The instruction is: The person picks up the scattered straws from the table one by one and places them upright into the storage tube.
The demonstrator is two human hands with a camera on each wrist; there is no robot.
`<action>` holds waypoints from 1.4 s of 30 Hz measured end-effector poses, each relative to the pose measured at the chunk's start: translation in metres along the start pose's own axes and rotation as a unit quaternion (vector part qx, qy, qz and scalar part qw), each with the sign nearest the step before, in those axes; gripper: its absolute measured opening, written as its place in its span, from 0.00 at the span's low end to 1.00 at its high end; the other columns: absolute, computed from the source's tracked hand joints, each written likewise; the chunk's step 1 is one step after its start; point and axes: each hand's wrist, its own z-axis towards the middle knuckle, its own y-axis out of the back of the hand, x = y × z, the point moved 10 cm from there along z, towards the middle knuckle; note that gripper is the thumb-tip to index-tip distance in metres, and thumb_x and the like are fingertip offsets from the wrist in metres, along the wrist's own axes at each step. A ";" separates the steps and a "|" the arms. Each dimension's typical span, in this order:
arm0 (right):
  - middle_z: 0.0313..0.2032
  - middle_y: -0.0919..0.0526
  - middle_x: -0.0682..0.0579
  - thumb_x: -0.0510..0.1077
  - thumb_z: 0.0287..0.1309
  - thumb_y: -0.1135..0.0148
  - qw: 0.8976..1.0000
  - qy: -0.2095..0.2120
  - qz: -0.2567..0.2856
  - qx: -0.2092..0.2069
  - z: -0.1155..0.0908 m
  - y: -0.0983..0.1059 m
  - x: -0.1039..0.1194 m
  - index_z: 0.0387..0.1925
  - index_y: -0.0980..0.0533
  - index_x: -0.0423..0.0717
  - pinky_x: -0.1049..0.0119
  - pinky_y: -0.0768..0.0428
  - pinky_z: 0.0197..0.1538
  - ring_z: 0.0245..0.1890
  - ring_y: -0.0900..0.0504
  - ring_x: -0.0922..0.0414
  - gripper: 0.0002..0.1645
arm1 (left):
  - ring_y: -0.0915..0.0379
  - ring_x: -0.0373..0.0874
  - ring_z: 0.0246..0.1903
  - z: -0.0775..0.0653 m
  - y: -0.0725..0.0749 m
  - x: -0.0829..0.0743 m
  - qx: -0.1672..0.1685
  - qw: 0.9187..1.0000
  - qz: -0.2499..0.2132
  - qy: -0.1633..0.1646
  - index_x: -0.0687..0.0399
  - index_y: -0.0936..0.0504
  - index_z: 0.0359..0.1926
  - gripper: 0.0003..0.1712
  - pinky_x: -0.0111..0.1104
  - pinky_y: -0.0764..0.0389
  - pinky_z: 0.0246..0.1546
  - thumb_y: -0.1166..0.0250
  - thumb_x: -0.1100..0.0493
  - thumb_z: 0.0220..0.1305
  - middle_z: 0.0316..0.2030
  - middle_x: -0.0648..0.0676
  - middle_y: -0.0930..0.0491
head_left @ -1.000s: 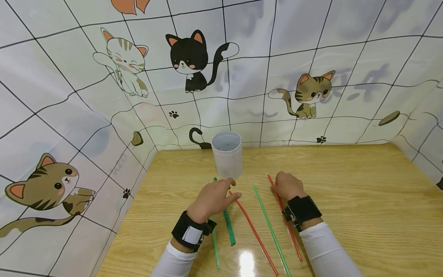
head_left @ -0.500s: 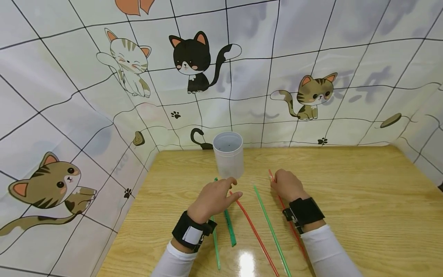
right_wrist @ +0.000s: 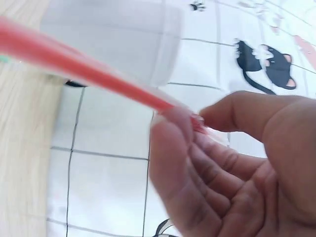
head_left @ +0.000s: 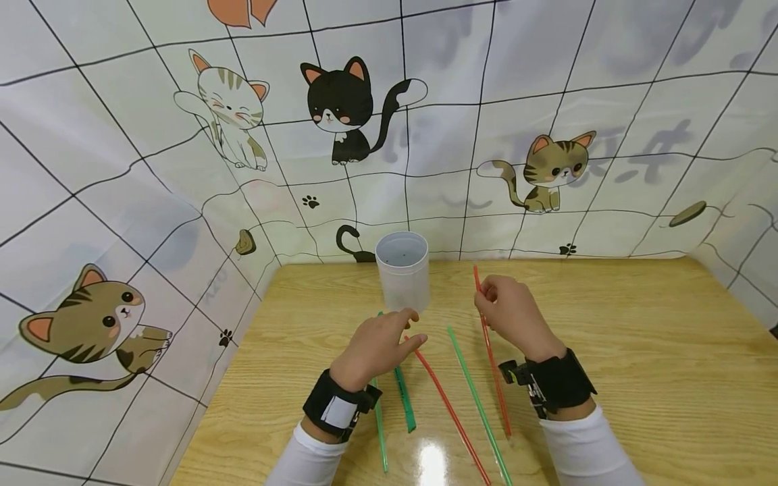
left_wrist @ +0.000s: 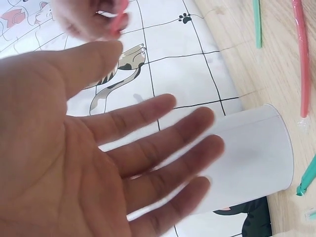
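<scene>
My right hand [head_left: 513, 314] pinches a red drinking straw [head_left: 494, 371] between thumb and fingers near its upper end. In the right wrist view this straw [right_wrist: 98, 76] runs up left from the fingertips, with clear wrapping around it. My left hand [head_left: 377, 347] hovers with fingers spread, holding nothing; the left wrist view shows its bare palm [left_wrist: 94, 158]. Beneath and beside it lie a red straw [head_left: 450, 408], a dark green flat strip [head_left: 404, 398] and a green straw [head_left: 380, 435], partly hidden by the hand. Another green straw [head_left: 477, 398] lies between my hands.
A white cylindrical container [head_left: 406, 287] with an open top stands behind my left hand near the table's back edge. Cat-printed sheeting [head_left: 444, 162] hangs behind and to the left of the wooden table [head_left: 644, 364].
My right hand has taken the red straw up and drawn it upward and away, its lower end now off its former spot. The left hand stays in place.
</scene>
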 end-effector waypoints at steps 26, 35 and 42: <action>0.30 0.14 0.49 0.40 0.68 0.45 0.926 0.079 0.314 -0.193 -0.008 0.030 0.025 0.40 0.25 0.31 0.68 0.15 0.34 0.25 0.15 0.63 0.12 | 0.19 0.42 0.44 0.003 -0.003 -0.010 0.011 0.998 -0.053 -0.036 0.49 0.25 0.56 0.20 0.31 0.20 0.40 0.43 0.45 0.70 0.46 0.50 0.16; 0.28 0.14 0.62 0.39 0.68 0.46 0.899 0.083 0.365 -0.226 -0.009 0.036 0.019 0.39 0.27 0.27 0.68 0.15 0.34 0.26 0.14 0.63 0.13 | 0.23 0.36 0.31 0.003 0.000 -0.010 -0.021 0.997 -0.037 -0.058 0.52 0.21 0.50 0.11 0.23 0.25 0.29 0.40 0.57 0.69 0.37 0.49 0.17; 0.28 0.14 0.60 0.39 0.67 0.45 0.894 0.091 0.380 -0.221 -0.008 0.035 0.019 0.39 0.26 0.27 0.67 0.15 0.34 0.25 0.14 0.62 0.14 | 0.29 0.35 0.27 0.002 0.002 -0.010 -0.033 0.997 -0.034 -0.061 0.52 0.21 0.46 0.08 0.22 0.28 0.27 0.40 0.58 0.68 0.34 0.48 0.18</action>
